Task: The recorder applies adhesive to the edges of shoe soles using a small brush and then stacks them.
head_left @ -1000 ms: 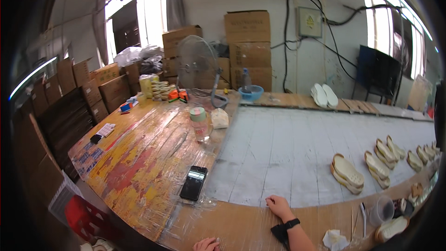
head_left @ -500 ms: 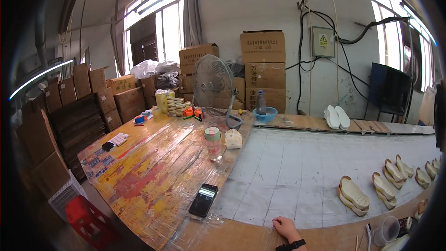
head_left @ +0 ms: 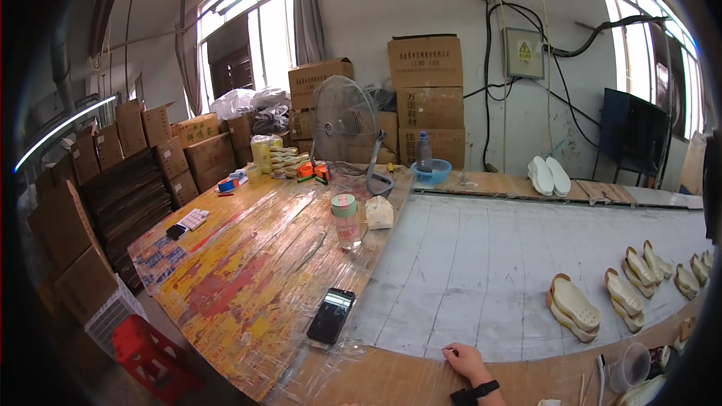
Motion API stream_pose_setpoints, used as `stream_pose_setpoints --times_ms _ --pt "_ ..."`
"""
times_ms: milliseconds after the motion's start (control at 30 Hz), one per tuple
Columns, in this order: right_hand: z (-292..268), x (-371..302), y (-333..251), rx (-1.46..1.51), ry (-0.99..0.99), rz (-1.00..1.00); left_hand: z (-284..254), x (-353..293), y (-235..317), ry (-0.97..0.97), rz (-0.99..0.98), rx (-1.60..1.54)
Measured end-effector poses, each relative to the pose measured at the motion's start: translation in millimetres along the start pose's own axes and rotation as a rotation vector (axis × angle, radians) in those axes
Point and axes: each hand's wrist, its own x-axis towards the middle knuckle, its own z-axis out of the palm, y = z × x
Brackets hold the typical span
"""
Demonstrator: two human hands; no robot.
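Observation:
My left hand (head_left: 465,361), with a black band on its wrist, rests at the near edge of the grey-white work surface (head_left: 451,278). Its fingers are curled in, and nothing shows in them. My right hand is out of view. To the right of the left hand, pale shoe soles with brown edges (head_left: 574,308) lie in a row of pairs that runs to the far right. A black phone (head_left: 331,316) lies to the left on the plastic-covered table (head_left: 248,286). Thin sticks, a brush (head_left: 601,377) and a clear plastic cup (head_left: 630,367) sit at the lower right.
A lidded drink jar (head_left: 347,224), a white packet (head_left: 379,213) and a standing fan (head_left: 346,124) are on the left table. A blue basin (head_left: 431,173) holds a bottle. White soles (head_left: 549,176) stand on the back ledge. Cardboard boxes line the wall; a red stool (head_left: 150,357) stands lower left.
The view has tilted slightly. The left hand stays by the same edge, fingers still curled. A small white thing now shows at the bottom edge.

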Motion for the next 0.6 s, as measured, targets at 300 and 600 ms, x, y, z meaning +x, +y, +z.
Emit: stream_pose_setpoints --times_ms 300,600 --pt "-3.1 -0.3 -3.8 -0.071 -0.043 -0.008 -1.5 1.1 1.8 0.007 -0.002 -0.009" --pt "-5.2 -1.2 -4.4 -0.078 -0.052 -0.007 -3.3 2.3 4.3 0.002 -0.002 -0.015"
